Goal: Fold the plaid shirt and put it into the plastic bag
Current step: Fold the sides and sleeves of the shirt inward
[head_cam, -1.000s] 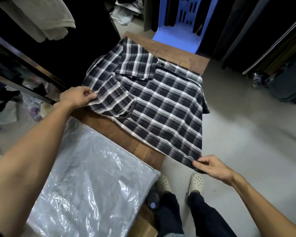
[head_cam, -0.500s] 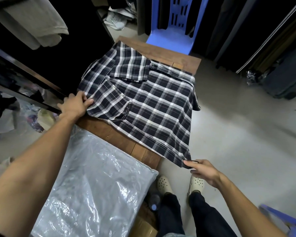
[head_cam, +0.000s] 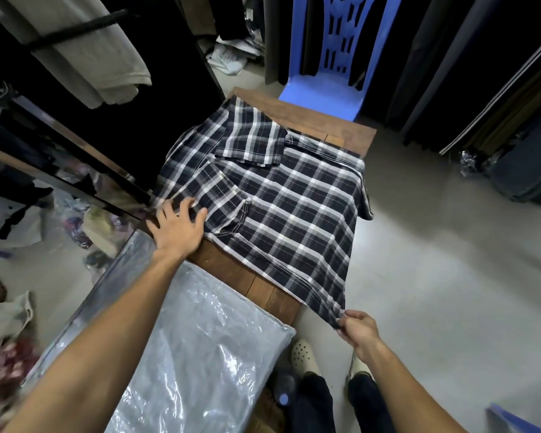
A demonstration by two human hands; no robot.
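The dark plaid shirt [head_cam: 281, 207] lies spread on a narrow wooden table [head_cam: 231, 270], both sleeves folded inward, its right side hanging over the table's edge. My left hand [head_cam: 177, 228] rests flat with fingers spread on the shirt's near left edge. My right hand [head_cam: 356, 331] pinches the shirt's near right corner, off the table's edge above the floor. A clear plastic bag [head_cam: 197, 354] with grey cloth inside lies on the near end of the table, under my left forearm.
A blue plastic chair [head_cam: 325, 95] stands at the table's far end. Dark garments hang on racks to the left and right. Bags and clutter lie on the floor at left. My feet in pale clogs [head_cam: 303, 354] stand beside the table on bare grey floor.
My left hand has let go of the shirt's left edge and now lies flat with fingers spread on it. My right hand still holds the near right corner. The view tilted slightly.
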